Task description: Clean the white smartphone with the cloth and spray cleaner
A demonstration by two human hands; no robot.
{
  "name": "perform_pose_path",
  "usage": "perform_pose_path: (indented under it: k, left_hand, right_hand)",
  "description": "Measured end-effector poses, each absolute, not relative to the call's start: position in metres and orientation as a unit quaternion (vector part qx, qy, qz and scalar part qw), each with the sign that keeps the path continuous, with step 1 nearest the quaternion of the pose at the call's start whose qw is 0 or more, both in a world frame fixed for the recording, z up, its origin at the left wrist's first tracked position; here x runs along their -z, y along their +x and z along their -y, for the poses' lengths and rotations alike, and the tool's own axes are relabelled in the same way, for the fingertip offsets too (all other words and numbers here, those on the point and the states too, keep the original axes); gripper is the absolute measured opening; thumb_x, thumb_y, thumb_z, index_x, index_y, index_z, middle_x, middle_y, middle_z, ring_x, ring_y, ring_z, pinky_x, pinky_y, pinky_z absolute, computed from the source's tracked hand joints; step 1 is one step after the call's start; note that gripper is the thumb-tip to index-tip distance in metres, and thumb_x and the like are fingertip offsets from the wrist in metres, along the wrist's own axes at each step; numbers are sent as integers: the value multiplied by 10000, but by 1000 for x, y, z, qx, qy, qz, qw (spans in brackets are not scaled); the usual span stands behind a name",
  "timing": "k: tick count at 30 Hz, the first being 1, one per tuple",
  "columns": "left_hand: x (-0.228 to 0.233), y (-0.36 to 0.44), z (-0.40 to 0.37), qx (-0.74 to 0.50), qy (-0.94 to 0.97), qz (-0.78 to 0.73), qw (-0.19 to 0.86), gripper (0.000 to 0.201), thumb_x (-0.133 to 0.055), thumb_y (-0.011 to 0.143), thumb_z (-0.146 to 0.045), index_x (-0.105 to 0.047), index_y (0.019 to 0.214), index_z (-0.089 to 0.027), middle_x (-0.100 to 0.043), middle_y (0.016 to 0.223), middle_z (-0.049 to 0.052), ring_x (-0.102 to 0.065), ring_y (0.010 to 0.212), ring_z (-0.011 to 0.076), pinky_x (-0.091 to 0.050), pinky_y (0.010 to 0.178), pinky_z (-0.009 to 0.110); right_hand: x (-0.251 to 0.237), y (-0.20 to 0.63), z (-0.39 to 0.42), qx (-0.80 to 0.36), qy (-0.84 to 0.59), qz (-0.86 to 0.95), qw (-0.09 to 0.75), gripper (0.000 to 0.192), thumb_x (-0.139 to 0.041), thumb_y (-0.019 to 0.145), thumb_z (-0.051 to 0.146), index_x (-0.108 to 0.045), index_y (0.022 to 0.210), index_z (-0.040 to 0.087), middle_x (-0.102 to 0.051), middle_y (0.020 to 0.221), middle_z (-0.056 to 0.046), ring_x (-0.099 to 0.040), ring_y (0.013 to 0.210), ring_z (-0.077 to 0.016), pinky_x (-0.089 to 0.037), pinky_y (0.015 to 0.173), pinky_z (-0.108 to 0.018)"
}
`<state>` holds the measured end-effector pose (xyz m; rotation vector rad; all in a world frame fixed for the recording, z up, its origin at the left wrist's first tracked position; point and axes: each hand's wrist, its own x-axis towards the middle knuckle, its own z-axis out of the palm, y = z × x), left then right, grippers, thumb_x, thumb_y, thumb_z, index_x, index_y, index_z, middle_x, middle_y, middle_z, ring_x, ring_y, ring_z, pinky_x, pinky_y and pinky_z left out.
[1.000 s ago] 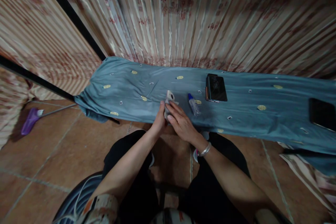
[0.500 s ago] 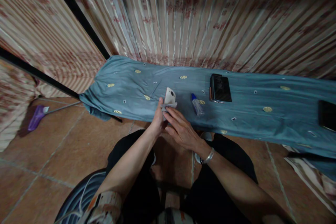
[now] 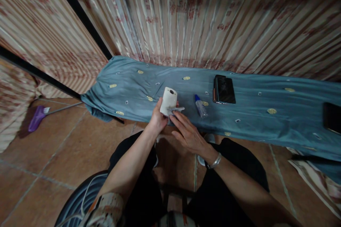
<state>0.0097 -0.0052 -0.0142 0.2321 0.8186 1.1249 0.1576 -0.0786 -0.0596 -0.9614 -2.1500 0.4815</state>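
My left hand [image 3: 157, 120] grips a white phone [image 3: 168, 100] by its lower end, back side up with the camera lens at the top. My right hand [image 3: 186, 133] presses a small grey cloth [image 3: 176, 109] against the phone's lower right edge. Both hands hover at the near edge of a blue cloth-covered surface [image 3: 239, 113]. A small clear bottle with a blue cap [image 3: 199, 106] lies just right of my hands. A silver bangle circles my right wrist.
A dark phone [image 3: 224, 90] lies on the blue cloth farther right, and another dark device [image 3: 332, 117] sits at the right edge. A striped curtain hangs behind. A purple broom head [image 3: 36, 117] rests on the tiled floor at left.
The white phone has risen and turned so more of its back shows. The grey cloth has slid from the middle of the phone down to its lower right edge.
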Motion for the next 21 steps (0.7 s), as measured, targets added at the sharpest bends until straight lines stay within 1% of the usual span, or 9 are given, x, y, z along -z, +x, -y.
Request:
perform_pose_path:
  k: [4, 7, 10, 12, 14, 16, 18, 20, 21]
  left_hand:
    - [16, 17, 10, -502, 113, -394, 761, 565, -361, 1032, -464, -726, 1131, -44, -780, 815, 124, -722, 721, 193, -550, 768, 279]
    - [15, 26, 16, -489, 86, -406, 767, 509, -379, 1041, -417, -731, 1101, -54, -772, 790, 98, -712, 713, 168, -550, 781, 253]
    - [12, 33, 21, -490, 68, -409, 767, 414, -418, 1040, -331, -715, 1149, -64, -770, 805, 65, -705, 712, 134, -543, 824, 219]
    - [10, 36, 24, -481, 75, -412, 770, 401, -419, 1043, -312, -703, 1181, -65, -772, 820, 59, -705, 717, 127, -542, 833, 212]
    - [9, 38, 27, -464, 90, -414, 778, 416, -410, 1046, -323, -692, 1214, -68, -784, 883, 75, -728, 802, 148, -546, 873, 232]
    - [10, 39, 30, -455, 107, -406, 785, 418, -433, 1037, -336, -677, 1262, -83, -791, 1015, 95, -734, 970, 179, -531, 958, 262]
    - [13, 41, 33, -454, 116, -395, 790, 407, -468, 1024, -336, -670, 1294, -108, -780, 1118, 97, -712, 1088, 198, -508, 1014, 277]
    - [16, 43, 35, -452, 122, -386, 795, 393, -485, 1019, -331, -676, 1297, -129, -774, 1149, 89, -705, 1113, 205, -504, 1013, 280]
    - [17, 44, 36, -448, 124, -385, 798, 389, -481, 1021, -327, -682, 1289, -131, -777, 1134, 88, -712, 1090, 208, -511, 995, 282]
  right_hand:
    - [59, 160, 78, -190, -391, 827, 356, 574, -421, 1054, 370, -348, 1604, 223, -424, 1619, -147, -364, 1522, -288, -355, 1239, -569]
    - [58, 164, 72, -189, -410, 822, 347, 579, -412, 1054, 397, -361, 1598, 204, -429, 1615, -154, -351, 1528, -291, -332, 1248, -576]
    - [58, 168, 65, -187, -431, 812, 346, 577, -391, 1057, 418, -368, 1595, 211, -407, 1632, -139, -334, 1537, -286, -321, 1253, -572]
    - [58, 171, 60, -184, -445, 804, 348, 573, -373, 1061, 421, -370, 1595, 212, -392, 1644, -130, -325, 1543, -281, -310, 1259, -563]
    - [57, 174, 56, -183, -458, 796, 351, 572, -365, 1061, 424, -370, 1595, 219, -379, 1653, -117, -317, 1548, -274, -298, 1266, -554]
    - [56, 176, 52, -182, -470, 788, 353, 575, -370, 1057, 430, -376, 1593, 221, -374, 1657, -107, -312, 1551, -270, -289, 1270, -546]
    - [55, 178, 49, -180, -479, 782, 356, 578, -375, 1052, 428, -387, 1587, 213, -376, 1657, -107, -312, 1551, -267, -283, 1273, -541]
    - [55, 180, 46, -177, -486, 776, 360, 576, -369, 1050, 419, -396, 1582, 200, -375, 1657, -111, -312, 1552, -262, -272, 1277, -535]
    - [54, 181, 45, -175, -491, 773, 362, 576, -364, 1050, 414, -401, 1579, 189, -373, 1658, -116, -310, 1552, -259, -265, 1281, -529]
